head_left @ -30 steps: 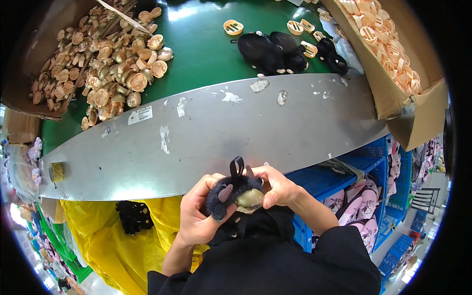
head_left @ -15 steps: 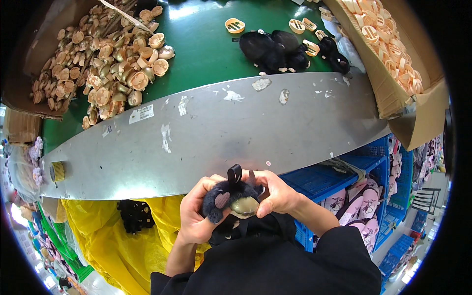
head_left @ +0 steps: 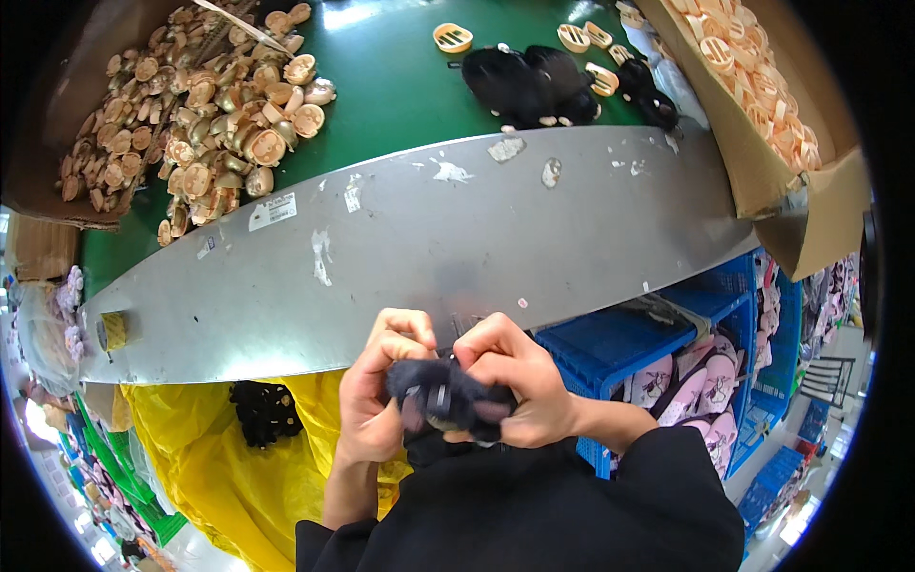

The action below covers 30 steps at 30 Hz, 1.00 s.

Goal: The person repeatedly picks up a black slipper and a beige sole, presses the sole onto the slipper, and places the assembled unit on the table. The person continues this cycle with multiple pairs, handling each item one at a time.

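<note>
Close to my body, in front of the bench edge, a small black plush animal head (head_left: pixel 443 386) with pinkish ear patches is held between both hands. My left hand (head_left: pixel 375 391) wraps its left side, thumb below and bent fingers on top. On the other side my right hand (head_left: pixel 526 383) pinches the plush with thumb and curled fingers. The plush is slightly blurred, and a dull gold patch shows at its middle, largely covered by the black fur.
Gold and peach plastic shells (head_left: pixel 264 147) spill from a carton at the left. Black plush pieces (head_left: pixel 524 86) lie on the green surface (head_left: pixel 381 76) behind the metal bench edge (head_left: pixel 410 248). A carton (head_left: pixel 758 181) of peach parts stands right. Below are a yellow bag (head_left: pixel 205 477) and blue crates (head_left: pixel 610 343).
The plush has turned in my hands, so its rounded gold shell is now mostly hidden. My fingers have shifted to its upper edge, and the black loop no longer stands up clearly.
</note>
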### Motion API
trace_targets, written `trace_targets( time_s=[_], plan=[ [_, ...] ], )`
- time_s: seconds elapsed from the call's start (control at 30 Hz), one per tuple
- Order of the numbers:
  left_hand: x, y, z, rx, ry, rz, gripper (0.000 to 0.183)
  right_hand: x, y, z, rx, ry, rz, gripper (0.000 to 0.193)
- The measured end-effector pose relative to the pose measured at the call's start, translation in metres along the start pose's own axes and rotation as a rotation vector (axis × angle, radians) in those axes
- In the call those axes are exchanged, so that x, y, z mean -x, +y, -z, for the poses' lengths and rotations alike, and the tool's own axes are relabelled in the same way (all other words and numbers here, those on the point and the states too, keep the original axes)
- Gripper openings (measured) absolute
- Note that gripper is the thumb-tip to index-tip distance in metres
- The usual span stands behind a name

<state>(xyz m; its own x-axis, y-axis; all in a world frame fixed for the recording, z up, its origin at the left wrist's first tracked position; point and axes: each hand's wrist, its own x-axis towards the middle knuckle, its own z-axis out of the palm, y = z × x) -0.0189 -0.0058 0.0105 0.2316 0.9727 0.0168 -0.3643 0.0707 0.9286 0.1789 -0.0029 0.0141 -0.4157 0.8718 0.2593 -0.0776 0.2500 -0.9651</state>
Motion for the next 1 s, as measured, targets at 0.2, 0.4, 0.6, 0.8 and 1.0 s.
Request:
trace_targets(
  time_s=[0.2, 0.4, 0.6, 0.8, 1.0],
  plan=[
    [0.001, 0.014, -0.008, 0.053, -0.072, -0.111, 0.027, -0.005, -0.012, -0.005, 0.22, 0.107, 0.331, 0.034],
    [0.013, 0.014, -0.003, -0.073, -0.146, -0.18, 0.035, 0.0, -0.008, -0.006, 0.268, 0.073, 0.462, 0.024],
    [0.01, 0.017, -0.013, -0.26, -0.114, -0.368, 0.025, -0.005, -0.008, -0.005, 0.192, 0.08, 0.554, 0.011],
    [0.017, 0.004, -0.023, -0.255, 0.045, -0.384, 0.025, -0.01, -0.006, 0.003, 0.273, 0.128, 0.584, 0.015],
    [0.023, 0.005, -0.031, -0.671, 0.229, -0.362, 0.032, -0.014, -0.002, 0.003, 0.398, 0.314, 0.511, 0.021]
  ],
)
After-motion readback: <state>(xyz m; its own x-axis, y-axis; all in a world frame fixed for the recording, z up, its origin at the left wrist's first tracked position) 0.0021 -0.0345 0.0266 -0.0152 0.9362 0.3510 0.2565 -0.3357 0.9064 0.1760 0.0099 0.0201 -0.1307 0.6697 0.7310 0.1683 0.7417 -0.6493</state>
